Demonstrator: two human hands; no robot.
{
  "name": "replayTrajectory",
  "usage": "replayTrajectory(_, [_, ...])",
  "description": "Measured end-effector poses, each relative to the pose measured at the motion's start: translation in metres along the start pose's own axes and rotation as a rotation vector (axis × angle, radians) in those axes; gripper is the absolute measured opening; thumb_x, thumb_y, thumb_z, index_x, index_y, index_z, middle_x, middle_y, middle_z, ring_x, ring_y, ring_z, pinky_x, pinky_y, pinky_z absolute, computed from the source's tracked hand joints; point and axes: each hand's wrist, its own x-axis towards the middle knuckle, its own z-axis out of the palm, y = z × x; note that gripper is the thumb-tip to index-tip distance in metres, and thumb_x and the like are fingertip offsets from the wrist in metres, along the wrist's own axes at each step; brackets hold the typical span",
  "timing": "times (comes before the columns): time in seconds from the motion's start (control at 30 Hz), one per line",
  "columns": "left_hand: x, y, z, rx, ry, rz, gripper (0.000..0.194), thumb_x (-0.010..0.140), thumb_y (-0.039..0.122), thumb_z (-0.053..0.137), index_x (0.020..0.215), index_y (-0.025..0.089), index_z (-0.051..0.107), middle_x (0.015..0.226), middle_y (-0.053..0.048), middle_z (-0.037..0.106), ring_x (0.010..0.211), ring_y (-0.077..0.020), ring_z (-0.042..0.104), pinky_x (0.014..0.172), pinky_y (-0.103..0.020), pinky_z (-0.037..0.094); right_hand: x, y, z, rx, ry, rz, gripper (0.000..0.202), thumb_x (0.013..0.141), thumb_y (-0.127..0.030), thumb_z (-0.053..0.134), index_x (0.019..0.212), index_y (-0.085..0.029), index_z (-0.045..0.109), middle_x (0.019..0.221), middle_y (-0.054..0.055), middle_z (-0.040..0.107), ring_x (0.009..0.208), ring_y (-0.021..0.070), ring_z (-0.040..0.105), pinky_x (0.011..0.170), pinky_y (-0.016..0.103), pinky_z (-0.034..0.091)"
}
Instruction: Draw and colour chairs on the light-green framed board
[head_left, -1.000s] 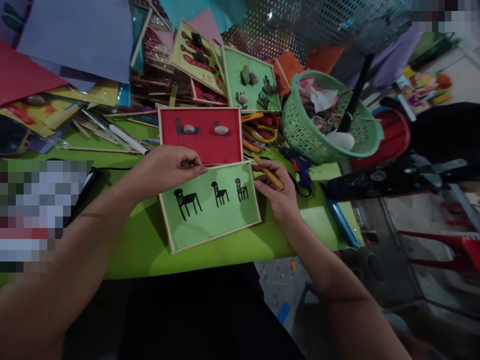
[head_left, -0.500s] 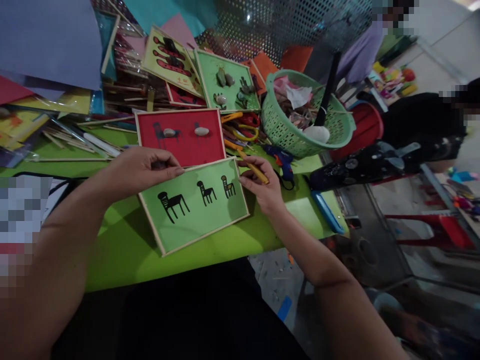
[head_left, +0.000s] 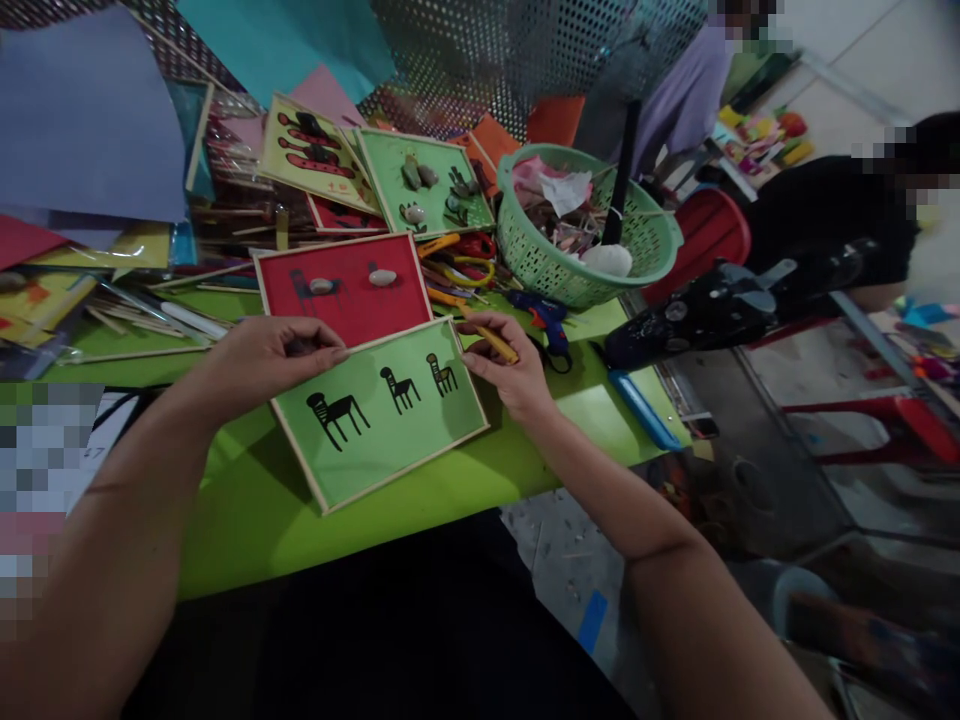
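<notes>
A green picture panel (head_left: pixel 397 450) with thin wooden edging and several black chair drawings (head_left: pixel 337 412) is tilted toward me at the table's front. My left hand (head_left: pixel 281 355) grips its top edge between thumb and fingers. At its upper right corner, my right hand (head_left: pixel 510 365) pinches the edge and also holds a yellow pencil-like stick (head_left: pixel 499 346) across the fingers. Just behind lies a red framed panel (head_left: pixel 345 290) with two pale stones (head_left: pixel 382 277) on chair drawings; the green panel overlaps its lower edge.
A green plastic basket (head_left: pixel 517 235) of scraps stands behind my right hand, near scissors (head_left: pixel 469 272) and a blue glue gun (head_left: pixel 547 315). Other framed panels (head_left: pixel 375 165), sticks and coloured paper (head_left: pixel 90 130) crowd the back. People are at the right.
The whole view has shifted slightly, moving the table things left and a little down. Both hands keep the same hold on the green panel.
</notes>
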Motion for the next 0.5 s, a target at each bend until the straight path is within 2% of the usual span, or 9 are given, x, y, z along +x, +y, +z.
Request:
replayTrajectory(0.1, [0.002, 0.003, 0.001, -0.020, -0.046, -0.103, 0.041, 0.095, 0.054, 0.061, 0.098, 0.017, 0.077, 0.083, -0.004, 0.079, 0.078, -0.0188, 0.067, 0.072, -0.028, 0.050, 0.001, 0.000, -0.001, -0.001, 0.028, -0.007, 0.054, 0.078, -0.052, 0.095, 0.120, -0.032, 0.069, 0.123, 0.003, 0.078, 0.102, 0.0203, 0.073, 0.102, 0.041, 0.064])
replayTrajectory(0.23, [0.005, 0.006, 0.005, 0.043, -0.080, -0.093, 0.035, 0.097, 0.049, 0.060, 0.099, 0.018, 0.076, 0.089, -0.004, 0.082, 0.082, -0.0203, 0.069, 0.074, -0.029, 0.048, 0.000, -0.005, -0.002, -0.013, 0.061, -0.023, 0.049, 0.086, -0.061, 0.085, 0.121, -0.032, 0.069, 0.126, 0.005, 0.077, 0.122, 0.0248, 0.072, 0.107, 0.044, 0.063])
replayTrajectory(0.37, [0.004, 0.011, 0.007, 0.077, -0.103, -0.098, 0.028, 0.099, 0.047, 0.063, 0.104, 0.022, 0.074, 0.091, 0.000, 0.079, 0.085, -0.0206, 0.069, 0.077, -0.030, 0.045, -0.001, -0.013, -0.002, 0.003, 0.078, -0.020, 0.043, 0.091, -0.062, 0.079, 0.119, -0.032, 0.071, 0.126, 0.005, 0.078, 0.114, 0.0236, 0.074, 0.098, 0.041, 0.066])
replayTrajectory(0.5, [0.003, 0.019, 0.007, -0.060, 0.038, -0.206, 0.019, 0.100, 0.037, 0.063, 0.112, 0.022, 0.063, 0.087, 0.002, 0.066, 0.083, -0.0193, 0.059, 0.078, -0.030, 0.040, 0.000, -0.014, -0.003, 0.039, 0.115, -0.052, 0.036, 0.093, -0.061, 0.076, 0.114, -0.031, 0.077, 0.117, 0.004, 0.080, 0.101, 0.0210, 0.073, 0.089, 0.037, 0.065])
